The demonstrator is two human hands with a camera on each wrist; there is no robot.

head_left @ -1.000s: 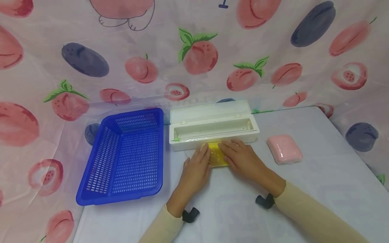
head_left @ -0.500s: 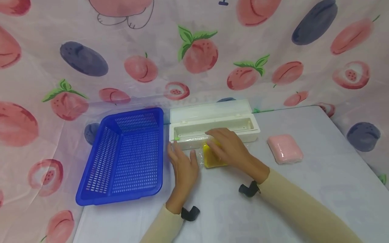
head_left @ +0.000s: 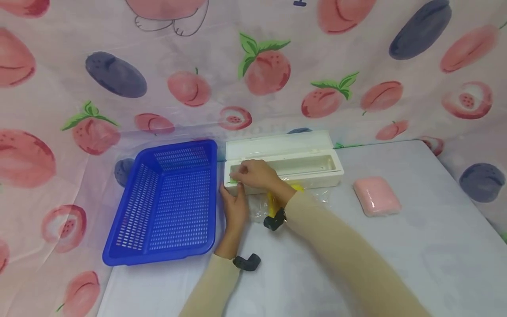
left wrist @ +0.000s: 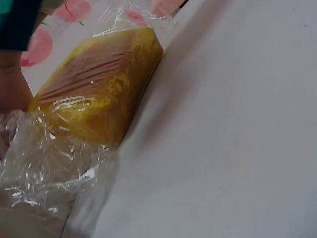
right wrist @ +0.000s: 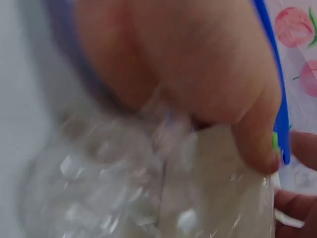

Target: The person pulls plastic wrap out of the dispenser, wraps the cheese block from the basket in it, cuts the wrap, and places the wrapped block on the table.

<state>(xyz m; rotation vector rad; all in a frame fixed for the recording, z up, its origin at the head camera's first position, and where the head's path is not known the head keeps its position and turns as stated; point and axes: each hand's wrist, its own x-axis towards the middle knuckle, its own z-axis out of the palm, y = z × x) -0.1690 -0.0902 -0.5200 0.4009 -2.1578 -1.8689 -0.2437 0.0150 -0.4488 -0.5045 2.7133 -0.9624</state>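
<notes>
A white cling film box (head_left: 326, 179) lies with its lid raised at the back of the table. My right hand (head_left: 259, 174) reaches across to its left end and pinches at a small green slider (right wrist: 275, 141) on the front rim, thumb bent beside it. My left hand (head_left: 235, 211) grips the front left corner of the box between fingers and thumb. In front of the box lies a yellow block (left wrist: 109, 84) under clear film (left wrist: 54, 168), partly hidden by my right wrist in the head view. The film stretches from the box and bunches loosely around the block.
A blue plastic basket (head_left: 158, 256) stands close to the left of the box. To the right, a pink block (head_left: 377, 196) in clear wrap sits on the white table cover (head_left: 396, 259). A fruit-print curtain (head_left: 277, 114) hangs behind the table.
My right hand has left the yellow block and moved left to the green slider. My left hand has gone from the block to the box's left corner, where its fingers now grip.
</notes>
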